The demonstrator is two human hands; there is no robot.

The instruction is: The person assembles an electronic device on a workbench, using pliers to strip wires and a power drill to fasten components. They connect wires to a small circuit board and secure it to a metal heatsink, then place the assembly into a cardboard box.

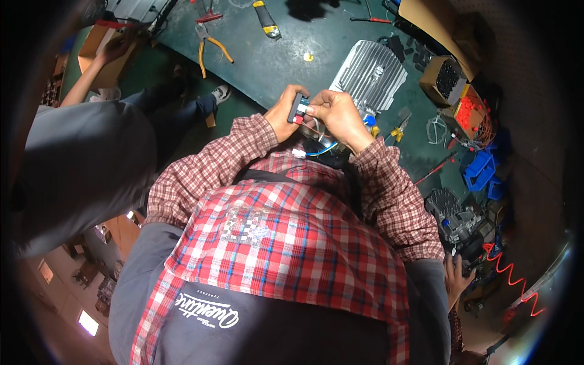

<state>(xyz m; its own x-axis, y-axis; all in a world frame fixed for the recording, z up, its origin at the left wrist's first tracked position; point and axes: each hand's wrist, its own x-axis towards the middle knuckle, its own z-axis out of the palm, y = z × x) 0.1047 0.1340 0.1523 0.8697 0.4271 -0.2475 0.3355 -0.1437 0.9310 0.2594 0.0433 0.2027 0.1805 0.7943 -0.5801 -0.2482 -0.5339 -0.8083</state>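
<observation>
My left hand [281, 117] is closed on a small dark connector block [293, 108], held upright in front of my chest. White and red plugs [298, 120] sit on the block's right side. The thumb and forefinger of my right hand [339, 117] pinch a white plug [303, 109] against the block. Thin wires run down from the plugs between my hands. Below them, a blue and yellow-green wire [322, 149] leads to a loose white connector [298, 154]. A finned metal housing [371, 76] lies just beyond my right hand, which partly hides the wiring.
On the green table [261, 67] lie orange-handled pliers [210, 48], a yellow-black tool [266, 20] and yellow-handled cutters [400, 126]. Boxes of black parts [447, 82] and red parts [471, 115] and blue bins [480, 170] stand right. Other people stand at left and lower right.
</observation>
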